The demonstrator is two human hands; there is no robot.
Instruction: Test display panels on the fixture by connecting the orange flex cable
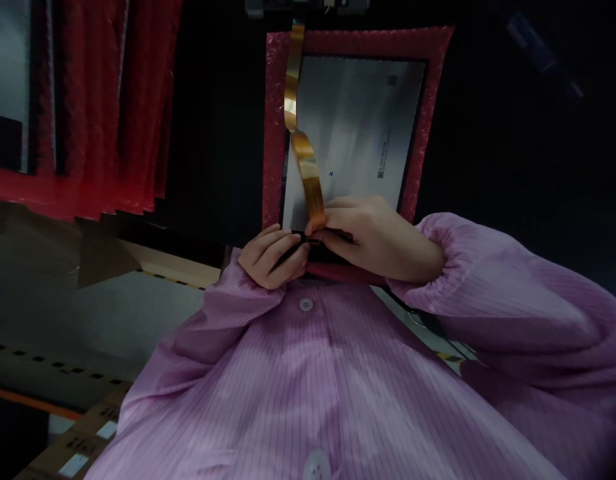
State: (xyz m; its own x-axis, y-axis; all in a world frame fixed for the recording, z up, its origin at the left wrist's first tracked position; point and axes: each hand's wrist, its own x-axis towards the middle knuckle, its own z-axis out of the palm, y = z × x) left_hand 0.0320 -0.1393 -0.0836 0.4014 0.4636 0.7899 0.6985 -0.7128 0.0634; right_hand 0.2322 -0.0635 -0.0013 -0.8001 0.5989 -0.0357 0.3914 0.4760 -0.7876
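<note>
A silver-backed LCD panel with a dark border lies face down on a pink bubble-wrap bag. An orange-gold flat flex cable runs from a device at the top edge down over the panel's left side. My right hand pinches the cable's lower end between thumb and fingers. Close beside it is a small connector at the panel's near edge. My left hand has its fingers bent over the panel's near left edge, fingertips by that connector. Whether the connector and cable are joined is hidden by my fingers.
Several red bubble-wrap bags stand at the upper left, with another panel among them. A dark device sits at the top edge. A blue pen-like object lies at the upper right. Cardboard boxes are at the lower left.
</note>
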